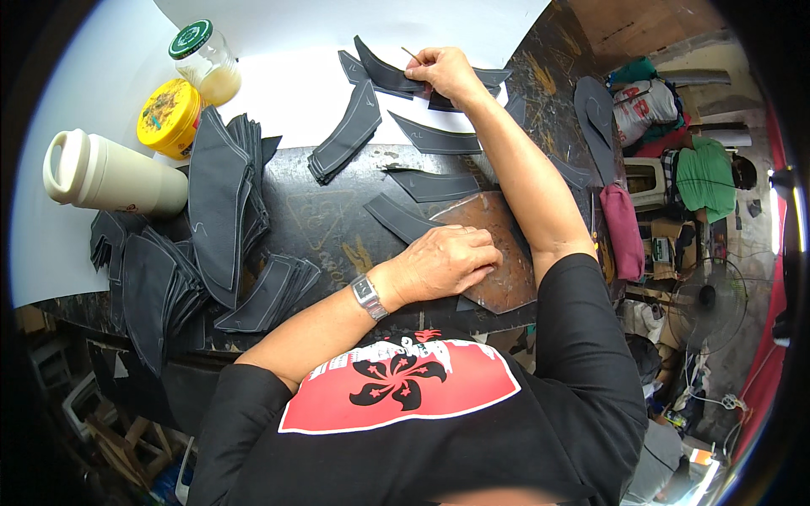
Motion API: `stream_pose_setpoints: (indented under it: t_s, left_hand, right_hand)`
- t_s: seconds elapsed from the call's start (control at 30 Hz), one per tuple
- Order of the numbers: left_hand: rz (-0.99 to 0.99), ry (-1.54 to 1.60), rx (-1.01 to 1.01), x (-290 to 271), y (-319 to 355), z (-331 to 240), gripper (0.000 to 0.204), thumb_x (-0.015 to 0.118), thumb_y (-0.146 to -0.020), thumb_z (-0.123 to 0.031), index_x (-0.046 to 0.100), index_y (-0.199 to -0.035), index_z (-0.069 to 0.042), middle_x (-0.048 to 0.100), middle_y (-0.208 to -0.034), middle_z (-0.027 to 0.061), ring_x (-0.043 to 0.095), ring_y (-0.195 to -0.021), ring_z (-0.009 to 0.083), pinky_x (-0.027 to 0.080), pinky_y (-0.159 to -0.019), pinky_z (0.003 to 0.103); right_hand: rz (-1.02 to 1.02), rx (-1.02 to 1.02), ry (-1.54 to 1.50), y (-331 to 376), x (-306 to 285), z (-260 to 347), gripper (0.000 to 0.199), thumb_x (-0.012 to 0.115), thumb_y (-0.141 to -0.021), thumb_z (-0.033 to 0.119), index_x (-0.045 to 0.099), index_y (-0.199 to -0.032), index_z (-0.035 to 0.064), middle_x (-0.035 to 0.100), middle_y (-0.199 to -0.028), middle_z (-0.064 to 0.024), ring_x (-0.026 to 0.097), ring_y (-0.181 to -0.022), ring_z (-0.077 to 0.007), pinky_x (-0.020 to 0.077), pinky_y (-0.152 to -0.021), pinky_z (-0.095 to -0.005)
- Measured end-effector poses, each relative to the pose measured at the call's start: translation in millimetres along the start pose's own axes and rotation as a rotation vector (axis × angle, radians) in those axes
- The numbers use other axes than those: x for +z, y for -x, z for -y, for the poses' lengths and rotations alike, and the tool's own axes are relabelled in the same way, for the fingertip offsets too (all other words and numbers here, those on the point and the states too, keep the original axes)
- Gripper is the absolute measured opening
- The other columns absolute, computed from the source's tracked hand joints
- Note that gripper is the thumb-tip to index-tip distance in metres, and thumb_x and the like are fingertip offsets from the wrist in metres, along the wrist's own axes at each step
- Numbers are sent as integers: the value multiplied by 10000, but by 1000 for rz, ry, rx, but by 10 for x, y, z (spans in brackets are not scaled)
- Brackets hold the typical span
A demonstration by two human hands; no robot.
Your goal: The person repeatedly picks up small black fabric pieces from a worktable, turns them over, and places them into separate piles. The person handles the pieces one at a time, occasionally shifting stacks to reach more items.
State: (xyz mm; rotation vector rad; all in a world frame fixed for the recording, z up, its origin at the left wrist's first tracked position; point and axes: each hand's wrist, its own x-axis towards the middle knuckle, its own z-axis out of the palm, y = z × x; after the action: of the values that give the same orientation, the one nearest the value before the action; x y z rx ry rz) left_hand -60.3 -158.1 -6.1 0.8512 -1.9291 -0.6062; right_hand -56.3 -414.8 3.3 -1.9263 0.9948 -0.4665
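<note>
My right hand reaches to the far side, its fingers closed around a thin brown stick that pokes up past them. Its fingertips meet the end of a curved black cut piece, lying among others on white sheeting; whether they grip it too is hidden. Nearer to me, my left hand, with a watch on the wrist, rests curled over a worn brown board. What its fingers hold, if anything, cannot be made out. A narrow black piece and another curved piece lie just beyond it.
Stacks of black pieces fill the left side, with a smaller stack nearer. Behind them stand a cream tumbler, a yellow tub and a green-lidded glass jar. To the right are a fan and a person in green.
</note>
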Motion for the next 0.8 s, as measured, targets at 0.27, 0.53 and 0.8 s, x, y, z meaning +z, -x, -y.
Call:
stream_pose_setpoints:
  t_s: [0.27, 0.53, 0.8]
  left_hand:
    - [20, -15, -9, 5, 7, 7, 166, 703, -827, -116, 631, -973, -83, 598, -874, 78, 637, -832, 273, 529, -758, 379]
    - [34, -17, -28, 7, 11, 7, 164, 704, -827, -114, 636, -973, -84, 603, -885, 75, 641, -850, 269, 531, -770, 376]
    - [44, -24, -37, 4, 8, 5, 170, 706, -826, -114, 641, -980, -83, 606, -894, 74, 642, -856, 268, 532, -775, 373]
  right_hand:
    - [-62, 44, 129, 22, -31, 16, 149, 752, -803, 49, 745, -945, 7, 656, -738, -27, 543, -580, -94, 465, -573, -246]
    - [-22, -3, 155, 72, -36, 46, 232, 750, -795, 39, 750, -1026, 20, 659, -763, -36, 558, -617, -93, 473, -600, -246]
    - [40, -62, 121, 77, -31, 29, 245, 734, -815, 17, 729, -1060, 12, 640, -736, -4, 556, -629, -86, 466, -600, -248]
